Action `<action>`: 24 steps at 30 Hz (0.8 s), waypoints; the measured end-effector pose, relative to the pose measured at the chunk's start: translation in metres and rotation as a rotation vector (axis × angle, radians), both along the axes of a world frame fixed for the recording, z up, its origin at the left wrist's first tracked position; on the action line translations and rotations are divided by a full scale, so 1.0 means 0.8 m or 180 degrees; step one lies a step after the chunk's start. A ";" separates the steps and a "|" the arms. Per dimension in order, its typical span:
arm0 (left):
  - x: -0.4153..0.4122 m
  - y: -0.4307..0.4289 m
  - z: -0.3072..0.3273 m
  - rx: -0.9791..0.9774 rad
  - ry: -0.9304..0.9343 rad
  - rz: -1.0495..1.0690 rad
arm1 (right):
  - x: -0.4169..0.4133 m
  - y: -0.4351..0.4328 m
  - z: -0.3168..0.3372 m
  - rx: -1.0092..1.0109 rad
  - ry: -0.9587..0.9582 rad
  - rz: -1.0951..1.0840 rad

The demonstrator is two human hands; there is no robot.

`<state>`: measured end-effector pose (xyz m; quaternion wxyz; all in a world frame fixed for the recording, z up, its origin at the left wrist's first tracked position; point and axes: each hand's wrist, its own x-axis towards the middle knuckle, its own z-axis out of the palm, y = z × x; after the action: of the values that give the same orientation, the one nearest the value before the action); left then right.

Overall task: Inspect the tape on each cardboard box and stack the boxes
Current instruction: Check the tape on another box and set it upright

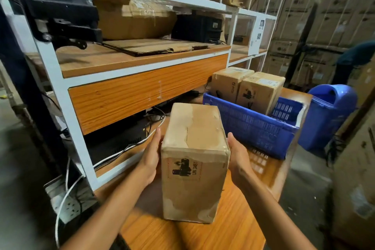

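A tall brown cardboard box point(193, 160) with clear tape over its top seam and a black hazard label on its near face stands upright over the wooden table point(233, 229). My left hand point(151, 158) presses its left side and my right hand point(239, 158) its right side. Two more taped cardboard boxes, one at the left point(227, 83) and one at the right point(259, 91), stand side by side in a blue plastic crate point(251, 128) behind and to the right.
A white metal shelf unit point(67, 107) with wooden shelves, flattened cardboard and cables rises on the left. A blue bin point(328, 115) stands right of the crate. Stacked large cartons point(324, 18) fill the background, and a person's sleeve point(357, 53) shows at far right.
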<state>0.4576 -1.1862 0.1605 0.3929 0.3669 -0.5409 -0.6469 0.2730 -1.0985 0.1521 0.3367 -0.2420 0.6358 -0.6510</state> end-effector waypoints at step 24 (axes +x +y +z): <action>-0.019 -0.049 0.074 -0.3121 -0.3814 -0.1458 | 0.003 -0.038 0.098 0.1408 0.4509 0.1293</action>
<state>0.4424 -1.2254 0.2197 0.0101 0.3172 -0.9436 -0.0939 0.2757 -1.1290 0.2307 0.0026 -0.6402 0.7582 -0.1236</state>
